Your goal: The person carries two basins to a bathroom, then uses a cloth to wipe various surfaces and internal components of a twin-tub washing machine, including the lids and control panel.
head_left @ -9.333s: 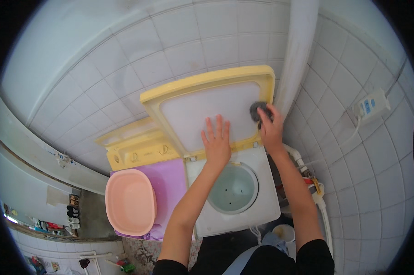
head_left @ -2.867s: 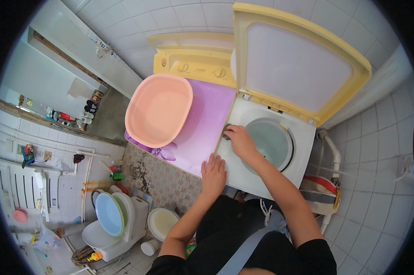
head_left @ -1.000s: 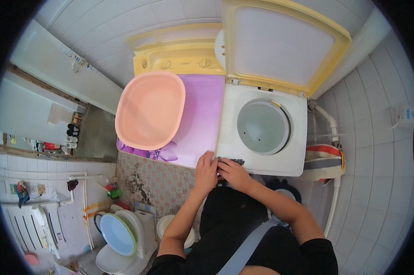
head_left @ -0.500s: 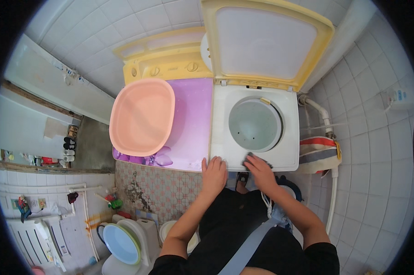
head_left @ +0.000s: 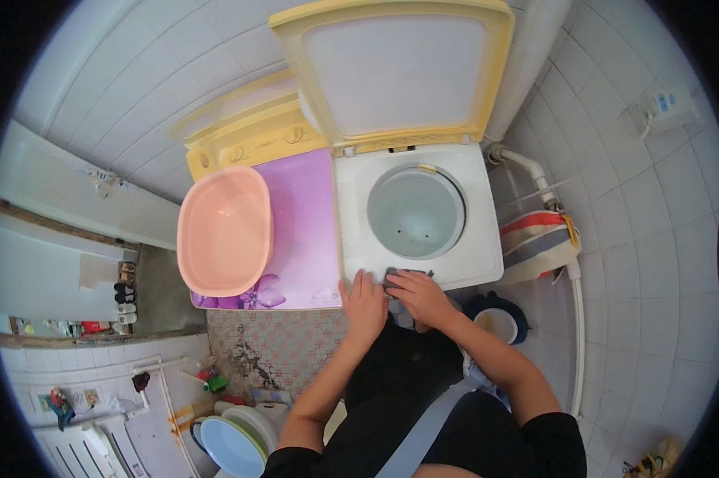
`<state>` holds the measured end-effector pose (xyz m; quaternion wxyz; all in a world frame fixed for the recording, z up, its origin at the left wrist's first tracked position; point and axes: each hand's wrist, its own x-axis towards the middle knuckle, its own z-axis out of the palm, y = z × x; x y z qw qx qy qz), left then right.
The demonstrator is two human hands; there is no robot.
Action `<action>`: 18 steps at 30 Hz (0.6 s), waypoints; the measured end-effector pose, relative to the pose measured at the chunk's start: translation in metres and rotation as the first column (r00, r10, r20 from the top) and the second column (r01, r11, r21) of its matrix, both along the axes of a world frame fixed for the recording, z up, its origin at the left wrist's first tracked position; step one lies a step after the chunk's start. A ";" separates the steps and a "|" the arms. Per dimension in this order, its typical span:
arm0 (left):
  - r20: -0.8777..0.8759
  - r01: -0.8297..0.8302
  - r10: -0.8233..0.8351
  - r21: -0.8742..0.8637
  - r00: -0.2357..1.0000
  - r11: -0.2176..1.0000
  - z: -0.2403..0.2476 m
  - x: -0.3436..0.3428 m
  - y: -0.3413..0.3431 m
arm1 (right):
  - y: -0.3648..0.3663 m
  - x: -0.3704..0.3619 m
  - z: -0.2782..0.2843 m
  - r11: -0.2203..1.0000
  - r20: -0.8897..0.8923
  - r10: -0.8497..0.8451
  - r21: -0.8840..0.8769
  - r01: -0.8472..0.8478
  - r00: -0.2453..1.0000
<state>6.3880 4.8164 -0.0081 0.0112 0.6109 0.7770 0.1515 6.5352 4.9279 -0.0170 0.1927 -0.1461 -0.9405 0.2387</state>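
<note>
My right hand point(head_left: 421, 296) is closed on a dark grey cloth point(head_left: 394, 275) and presses it to the white top near the front edge of the washing machine point(head_left: 356, 215). Beside it, my left hand point(head_left: 364, 304) rests with its fingers stretched over that front edge, close to the purple panel; it holds nothing. The round spin tub point(head_left: 416, 213) lies uncovered just beyond my right hand. Its yellow-framed lid point(head_left: 399, 76) stands raised at the back. On the purple cover point(head_left: 305, 215) to the left sits a peach plastic basin point(head_left: 225, 231).
A striped bag point(head_left: 539, 243) hangs by white pipes at the right wall. On the floor right of me is a dark blue bucket point(head_left: 520, 319). A light blue basin point(head_left: 232, 448) sits at the lower left. Shoes point(head_left: 126, 295) line a doorway at the left.
My right hand and the cloth have slid left along the machine's front edge, nearer my left hand. The whole view has shifted and turned a little.
</note>
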 end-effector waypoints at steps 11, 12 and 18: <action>0.230 0.284 -0.281 0.020 0.932 0.959 0.002 0.010 0.047 | 0.049 0.157 0.006 0.898 -0.020 -0.394 0.208 0.389 0.919; 0.228 0.292 -0.290 0.026 0.929 0.956 0.002 0.010 0.047 | 0.045 0.148 0.000 0.875 -0.056 -0.410 0.257 0.410 0.910; 0.247 0.280 -0.282 0.045 0.927 0.959 0.000 0.012 0.050 | 0.000 0.048 -0.002 0.978 -0.058 -0.184 0.087 0.189 0.981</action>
